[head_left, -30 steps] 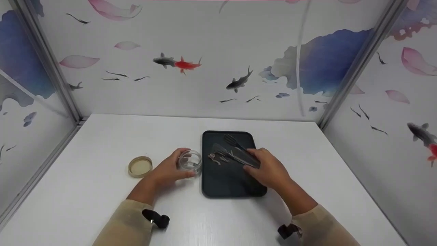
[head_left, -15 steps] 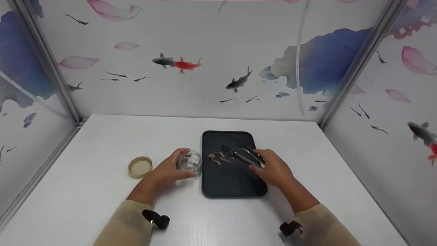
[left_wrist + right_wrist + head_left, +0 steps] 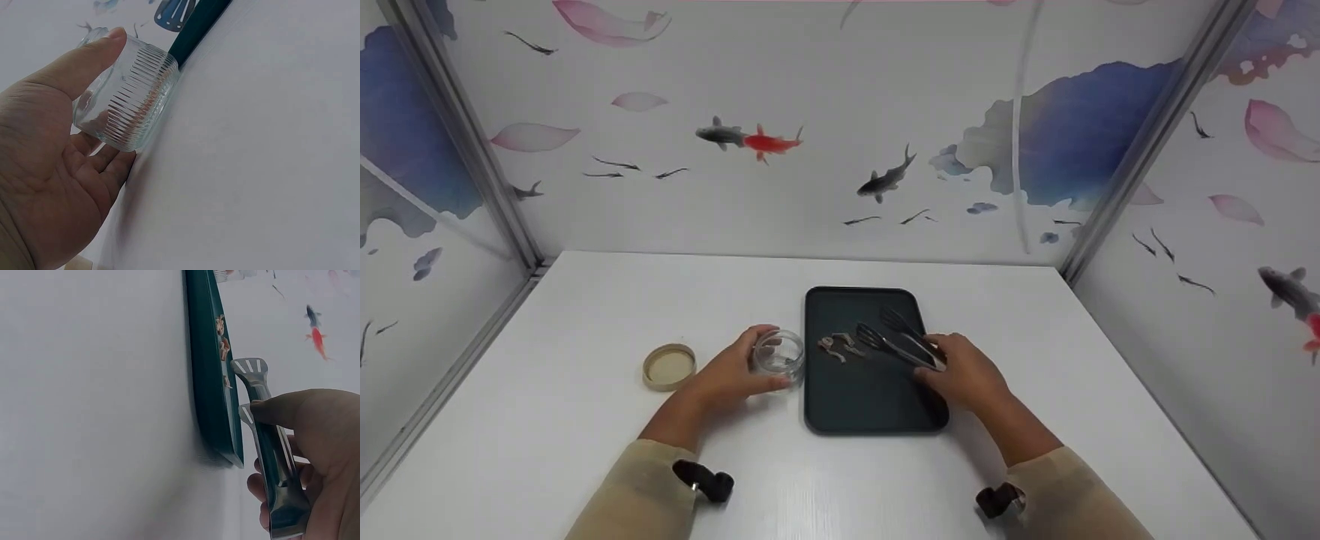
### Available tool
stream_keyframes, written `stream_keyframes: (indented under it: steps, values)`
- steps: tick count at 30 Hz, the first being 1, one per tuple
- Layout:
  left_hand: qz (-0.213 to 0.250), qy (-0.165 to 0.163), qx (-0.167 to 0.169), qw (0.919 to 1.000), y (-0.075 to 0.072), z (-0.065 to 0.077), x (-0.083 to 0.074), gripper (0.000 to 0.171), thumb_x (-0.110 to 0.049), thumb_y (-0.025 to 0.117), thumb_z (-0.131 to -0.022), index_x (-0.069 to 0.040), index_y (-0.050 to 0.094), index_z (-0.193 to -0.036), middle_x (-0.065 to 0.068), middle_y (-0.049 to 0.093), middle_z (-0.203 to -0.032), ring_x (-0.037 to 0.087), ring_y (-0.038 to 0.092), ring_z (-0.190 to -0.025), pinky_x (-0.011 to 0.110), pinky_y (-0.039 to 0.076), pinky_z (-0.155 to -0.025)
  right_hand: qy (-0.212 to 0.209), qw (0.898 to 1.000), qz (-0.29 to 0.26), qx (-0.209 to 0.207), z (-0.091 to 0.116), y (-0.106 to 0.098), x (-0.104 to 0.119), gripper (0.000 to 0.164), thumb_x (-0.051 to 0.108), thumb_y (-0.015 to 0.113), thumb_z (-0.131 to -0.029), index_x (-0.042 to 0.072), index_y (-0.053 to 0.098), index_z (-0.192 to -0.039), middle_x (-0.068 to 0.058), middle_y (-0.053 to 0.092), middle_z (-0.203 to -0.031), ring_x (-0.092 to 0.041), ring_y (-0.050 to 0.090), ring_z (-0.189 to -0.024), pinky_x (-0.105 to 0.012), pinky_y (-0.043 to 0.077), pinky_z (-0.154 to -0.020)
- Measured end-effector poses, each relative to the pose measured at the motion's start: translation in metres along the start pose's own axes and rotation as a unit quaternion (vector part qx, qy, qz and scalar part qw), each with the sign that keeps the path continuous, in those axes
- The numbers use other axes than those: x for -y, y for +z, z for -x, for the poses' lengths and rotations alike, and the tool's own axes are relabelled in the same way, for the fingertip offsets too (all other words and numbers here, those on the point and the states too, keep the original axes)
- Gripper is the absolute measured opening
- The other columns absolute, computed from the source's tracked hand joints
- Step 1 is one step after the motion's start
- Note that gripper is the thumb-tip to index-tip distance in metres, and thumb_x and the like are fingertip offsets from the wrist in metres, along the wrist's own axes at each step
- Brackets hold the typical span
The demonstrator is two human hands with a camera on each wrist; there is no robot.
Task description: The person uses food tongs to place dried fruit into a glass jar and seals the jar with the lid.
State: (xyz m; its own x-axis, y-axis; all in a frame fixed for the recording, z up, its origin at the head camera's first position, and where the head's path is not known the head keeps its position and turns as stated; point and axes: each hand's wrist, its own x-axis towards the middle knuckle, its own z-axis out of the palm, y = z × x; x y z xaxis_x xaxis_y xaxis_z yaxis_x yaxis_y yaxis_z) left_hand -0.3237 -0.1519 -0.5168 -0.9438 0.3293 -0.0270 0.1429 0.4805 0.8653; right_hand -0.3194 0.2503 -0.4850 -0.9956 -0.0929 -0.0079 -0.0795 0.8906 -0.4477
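My left hand (image 3: 731,375) holds a clear glass jar (image 3: 778,354), thumb on one side and fingers on the other, against the left edge of a dark green tray (image 3: 870,412). In the left wrist view the jar (image 3: 138,93) shows ribbed sides. My right hand (image 3: 964,379) grips metal tongs (image 3: 896,350) with slotted heads. Over the tray's right part, the two tong heads stand apart with nothing between them. Several small brownish, dried-looking pieces (image 3: 828,343) lie on the tray, left of the tongs. In the right wrist view the thumb presses along one arm of the tongs (image 3: 275,461).
A round beige lid (image 3: 669,367) lies left of the left hand on the white table (image 3: 810,487). Panels printed with fish and petals (image 3: 810,202) stand behind the table and at both sides. Black wrist-worn devices (image 3: 705,481) show at both sleeves.
My right hand has drawn the tongs to the right, away from the brownish pieces, which now show uncovered. The left hand and the jar have stayed put.
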Motion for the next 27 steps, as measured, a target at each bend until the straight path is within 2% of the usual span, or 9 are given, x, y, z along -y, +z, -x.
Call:
stream_keyframes:
  steps: [4,12,17,20,27]
  values:
    - [-0.003,-0.002,-0.003,1.0000,0.0004,0.0003,0.0002,0.095,-0.045,0.091,-0.086,-0.031,0.038,-0.163,-0.001,0.050,-0.164,0.029,0.044,-0.156,0.057,0.034,-0.126,0.003,1.000,0.002,0.004,-0.0017,0.0018,-0.0034,0.065,0.038,0.079,-0.098,0.016,0.057,-0.155,-0.008,0.064,-0.118,-0.022,0.059,-0.099,-0.041,0.050,-0.084]
    - [-0.003,-0.004,-0.003,1.0000,-0.0004,0.0011,-0.0004,0.096,-0.045,0.091,-0.085,-0.030,0.037,-0.163,-0.003,0.053,-0.163,0.027,0.046,-0.154,0.055,0.035,-0.126,0.006,1.000,-0.002,0.009,-0.0025,0.0036,-0.0059,0.064,0.037,0.078,-0.099,0.016,0.056,-0.156,-0.008,0.064,-0.119,-0.022,0.059,-0.099,-0.041,0.050,-0.085]
    - [-0.007,-0.003,-0.004,1.0000,-0.0002,0.0005,-0.0001,0.096,-0.046,0.091,-0.086,-0.031,0.037,-0.163,-0.002,0.053,-0.162,0.028,0.048,-0.152,0.056,0.036,-0.125,0.006,1.000,-0.005,0.009,-0.0031,0.0036,-0.0070,0.061,0.035,0.076,-0.101,0.015,0.056,-0.155,-0.010,0.066,-0.126,-0.022,0.061,-0.103,-0.043,0.052,-0.088]
    - [-0.005,-0.001,-0.002,1.0000,-0.0002,0.0001,-0.0001,0.096,-0.045,0.091,-0.086,-0.029,0.036,-0.164,-0.003,0.053,-0.163,0.027,0.048,-0.152,0.054,0.036,-0.124,0.004,1.000,-0.013,0.006,-0.0035,0.0036,-0.0069,0.057,0.032,0.075,-0.101,0.014,0.058,-0.153,-0.011,0.068,-0.127,-0.023,0.063,-0.105,-0.045,0.053,-0.090]
    - [0.013,0.004,0.003,0.9999,-0.0005,0.0000,-0.0016,0.098,-0.043,0.092,-0.085,-0.026,0.037,-0.164,0.000,0.054,-0.162,0.027,0.053,-0.147,0.051,0.038,-0.122,-0.004,1.000,-0.004,-0.005,-0.0052,0.0047,-0.0057,0.043,0.020,0.074,-0.102,0.014,0.064,-0.144,-0.009,0.070,-0.119,-0.023,0.066,-0.103,-0.047,0.055,-0.092]
